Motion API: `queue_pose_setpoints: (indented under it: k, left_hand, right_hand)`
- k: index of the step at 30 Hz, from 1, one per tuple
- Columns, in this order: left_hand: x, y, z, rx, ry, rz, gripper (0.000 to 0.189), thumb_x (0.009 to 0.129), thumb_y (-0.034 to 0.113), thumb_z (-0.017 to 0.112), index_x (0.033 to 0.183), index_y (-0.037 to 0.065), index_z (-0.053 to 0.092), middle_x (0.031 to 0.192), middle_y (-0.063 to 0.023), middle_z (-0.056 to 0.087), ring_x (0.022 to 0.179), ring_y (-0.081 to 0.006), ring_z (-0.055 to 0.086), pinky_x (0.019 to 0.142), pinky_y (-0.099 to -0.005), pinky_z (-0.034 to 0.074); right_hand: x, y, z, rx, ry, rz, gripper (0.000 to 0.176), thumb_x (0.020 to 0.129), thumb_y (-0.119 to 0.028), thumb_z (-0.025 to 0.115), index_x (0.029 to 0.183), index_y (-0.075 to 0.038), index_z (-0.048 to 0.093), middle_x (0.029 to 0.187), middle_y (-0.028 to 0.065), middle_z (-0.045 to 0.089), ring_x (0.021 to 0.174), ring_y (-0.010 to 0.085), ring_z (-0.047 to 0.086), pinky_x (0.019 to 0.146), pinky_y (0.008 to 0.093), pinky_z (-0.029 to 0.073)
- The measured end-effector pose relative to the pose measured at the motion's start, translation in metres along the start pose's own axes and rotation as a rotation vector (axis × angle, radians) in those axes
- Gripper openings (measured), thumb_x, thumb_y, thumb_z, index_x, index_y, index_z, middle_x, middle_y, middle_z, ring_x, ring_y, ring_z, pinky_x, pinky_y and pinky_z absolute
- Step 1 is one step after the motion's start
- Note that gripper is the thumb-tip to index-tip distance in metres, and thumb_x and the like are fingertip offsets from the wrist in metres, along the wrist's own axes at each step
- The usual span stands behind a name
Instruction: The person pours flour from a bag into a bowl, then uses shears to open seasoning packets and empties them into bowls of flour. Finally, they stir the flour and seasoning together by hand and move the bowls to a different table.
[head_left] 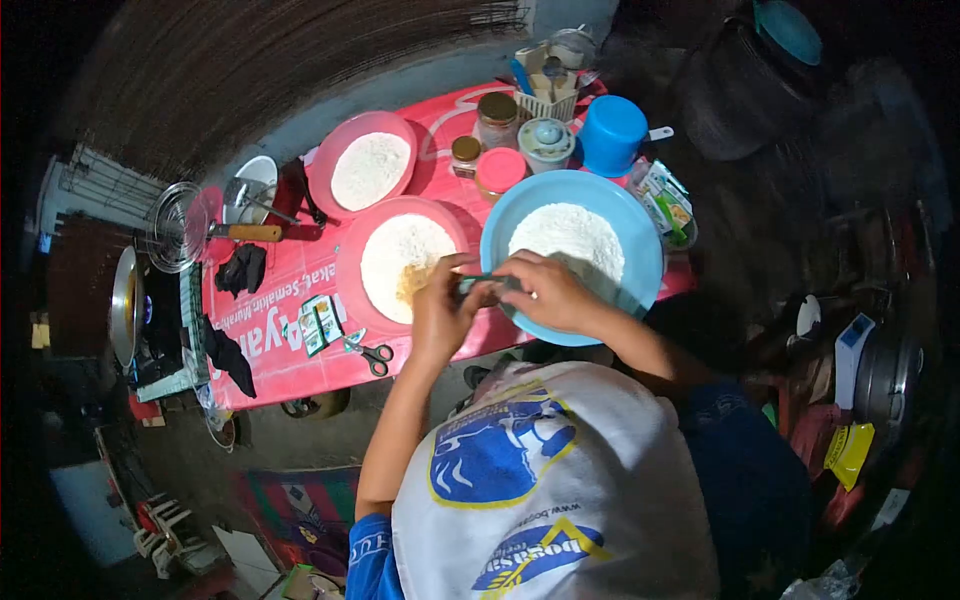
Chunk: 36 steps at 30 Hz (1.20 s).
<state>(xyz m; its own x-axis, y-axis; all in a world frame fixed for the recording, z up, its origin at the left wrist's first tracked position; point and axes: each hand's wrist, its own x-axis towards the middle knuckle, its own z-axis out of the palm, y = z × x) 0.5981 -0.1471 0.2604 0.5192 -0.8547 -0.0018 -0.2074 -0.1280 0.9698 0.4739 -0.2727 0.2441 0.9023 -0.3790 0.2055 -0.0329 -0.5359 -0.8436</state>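
Note:
My left hand and my right hand pinch a small dark green sachet between them, mostly hidden by the fingers. They hover between the near pink basin and a light blue basin. White flour fills the pink basin, with a yellowish-brown powder patch on it beside my left hand. More flour lies in the blue basin, under my right hand. Scissors with dark handles lie left of my left wrist, next to green-and-white packets.
Another pink basin of flour stands behind. Jars, a lidded tub, a blue container and a utensil basket line the back of the red-covered table. A wooden-handled utensil lies left.

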Motion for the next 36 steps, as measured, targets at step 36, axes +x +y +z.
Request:
queue_pose_setpoints:
  k: [36]
  left_hand:
    - [0.051, -0.010, 0.117, 1.055, 0.266, 0.039, 0.011, 0.072, 0.019, 0.065, 0.075, 0.008, 0.066, 0.070, -0.0095, 0.062, 0.067, -0.0272, 0.057, 0.060, -0.0362, 0.046]
  right_hand:
    - [-0.103, 0.163, -0.193, -0.663, 0.477, 0.422, 0.013, 0.068, -0.015, 0.064, 0.079, -0.013, 0.057, 0.083, 0.0046, 0.051, 0.083, 0.0248, 0.048, 0.073, 0.0381, 0.037]
